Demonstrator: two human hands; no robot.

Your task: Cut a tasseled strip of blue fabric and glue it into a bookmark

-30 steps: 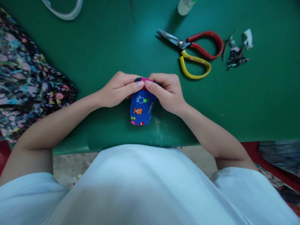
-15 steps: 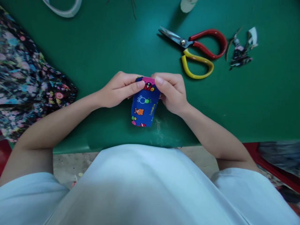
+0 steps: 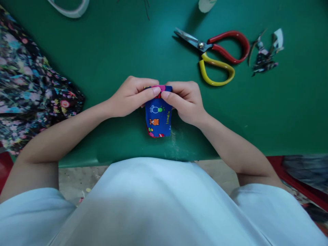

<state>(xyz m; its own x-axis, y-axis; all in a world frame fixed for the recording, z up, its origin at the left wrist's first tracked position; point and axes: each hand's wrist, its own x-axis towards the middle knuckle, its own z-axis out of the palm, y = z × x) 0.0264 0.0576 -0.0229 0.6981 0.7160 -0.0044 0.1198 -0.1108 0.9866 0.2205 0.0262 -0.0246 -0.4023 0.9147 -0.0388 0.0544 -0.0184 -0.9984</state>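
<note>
A small piece of blue printed fabric (image 3: 160, 116), with an orange bear, a paw outline and lettering, hangs between my two hands above the near part of the table. My left hand (image 3: 130, 97) pinches its upper left edge, thumb on top. At the upper right, my right hand (image 3: 187, 100) pinches the same edge, its thumb tip close to the left thumb. The fingers behind the fabric are hidden. Scissors (image 3: 202, 46) with one red and one yellow handle lie beyond my right hand, blades slightly apart.
Dark floral cloth (image 3: 38, 89) covers the table's left side. Fabric scraps (image 3: 265, 56) lie right of the scissors. A white ring-shaped object (image 3: 74, 12) and a pale cylindrical object (image 3: 206, 5) are at the far edge of view. The green table (image 3: 269, 112) ends near my body.
My right thumb has moved left along the fabric's top edge, towards the left thumb. The fabric's lower end has swung slightly right and hangs straighter. The scissors have not been moved.
</note>
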